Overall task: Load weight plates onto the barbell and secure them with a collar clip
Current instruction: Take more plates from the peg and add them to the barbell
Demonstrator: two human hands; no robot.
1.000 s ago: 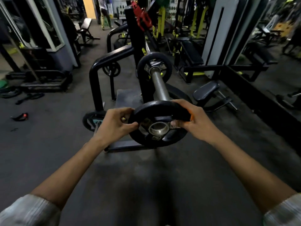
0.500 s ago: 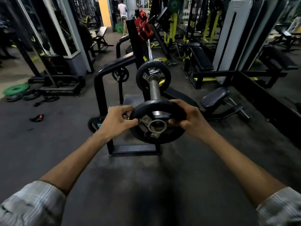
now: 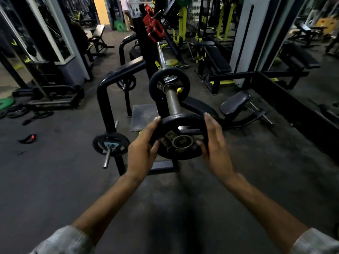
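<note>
A small black weight plate [image 3: 183, 119] sits on the near end of the steel barbell sleeve [image 3: 172, 101], its hub facing me. My left hand [image 3: 141, 149] touches its left rim with straight fingers. My right hand [image 3: 216, 149] lies flat against its right rim, fingers also straight. Further up the sleeve another black plate [image 3: 157, 85] sits against the collar. A red collar clip [image 3: 154, 29] is clamped on the bar's shaft well beyond that plate.
A black rack frame [image 3: 104, 99] stands left of the bar, with a spare plate [image 3: 110, 143] on its storage peg. Padded benches [image 3: 234, 103] stand to the right. Plates and straps [image 3: 5, 103] lie on the floor far left. A person [image 3: 125, 11] stands in the background.
Both hands gripped the plate with curled fingers before; now the fingers are straight against its rim. The plate has gone onto the sleeve's end.
</note>
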